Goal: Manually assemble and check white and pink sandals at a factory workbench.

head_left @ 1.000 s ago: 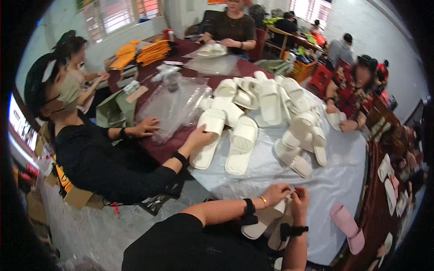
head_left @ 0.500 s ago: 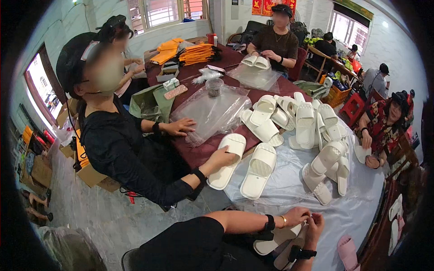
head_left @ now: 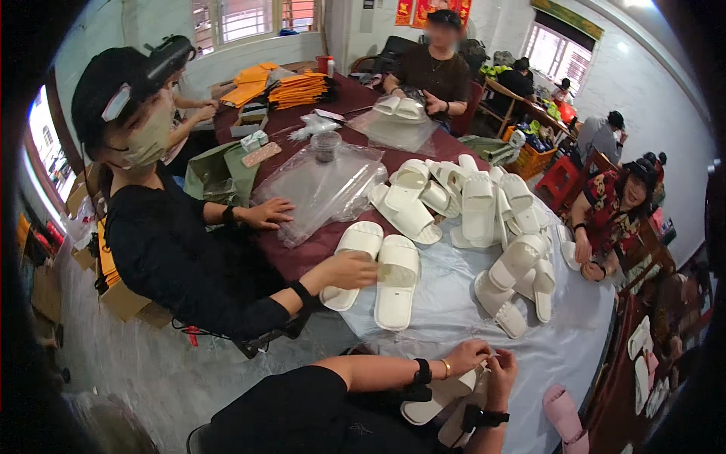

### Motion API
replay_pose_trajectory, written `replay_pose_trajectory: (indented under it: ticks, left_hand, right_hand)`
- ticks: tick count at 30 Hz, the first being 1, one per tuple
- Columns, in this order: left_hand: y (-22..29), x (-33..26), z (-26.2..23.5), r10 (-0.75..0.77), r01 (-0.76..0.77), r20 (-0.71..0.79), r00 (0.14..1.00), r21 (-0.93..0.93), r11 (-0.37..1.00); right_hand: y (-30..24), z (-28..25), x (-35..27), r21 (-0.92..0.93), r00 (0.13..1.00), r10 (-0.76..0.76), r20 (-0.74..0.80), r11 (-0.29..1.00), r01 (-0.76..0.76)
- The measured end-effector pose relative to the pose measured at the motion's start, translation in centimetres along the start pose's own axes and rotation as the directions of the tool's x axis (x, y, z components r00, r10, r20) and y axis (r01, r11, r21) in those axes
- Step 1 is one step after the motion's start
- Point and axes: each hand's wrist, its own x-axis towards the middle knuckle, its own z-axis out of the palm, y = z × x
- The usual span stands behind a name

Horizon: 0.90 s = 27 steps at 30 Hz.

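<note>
Between four and five o'clock in the head view, left hand (head_left: 467, 356) and right hand (head_left: 502, 371) meet, fingertips pinched nearly closed on a small pale bit (head_left: 494, 353), too small to identify. Pair of white slippers (head_left: 423, 412) just beside, toward seven o'clock of them, partly hidden; support unclear. Risk: bit drops if the pinch loosens, slippers slide if knocked. Further out from the hands: pink slipper (head_left: 561, 411) at four, slipper pile (head_left: 477, 208) at twelve, co-worker's hand (head_left: 349, 270) at ten, by two more slippers (head_left: 395, 311)
</note>
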Motion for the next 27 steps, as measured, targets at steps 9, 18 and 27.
replay_pose_trajectory:
  ticks: [9,18,27]
  left_hand:
    - [-0.5,-0.4,1.7,0.113,-0.125,0.07,0.991,0.201,0.972]
    - [-0.5,-0.2,0.6,0.143,-0.152,0.053,0.988,0.285,0.946]
    - [-0.2,0.7,-3.9,0.127,-0.129,0.047,0.991,0.615,0.778]
  right_hand:
    - [1.2,-1.2,-0.3,-0.01,0.999,-0.04,0.029,0.999,0.04]
    - [0.7,0.0,0.6,-0.161,0.994,-0.074,0.085,0.983,0.087]
    - [-3.2,-1.9,-3.7,-0.805,0.982,-0.112,0.15,0.564,0.187]
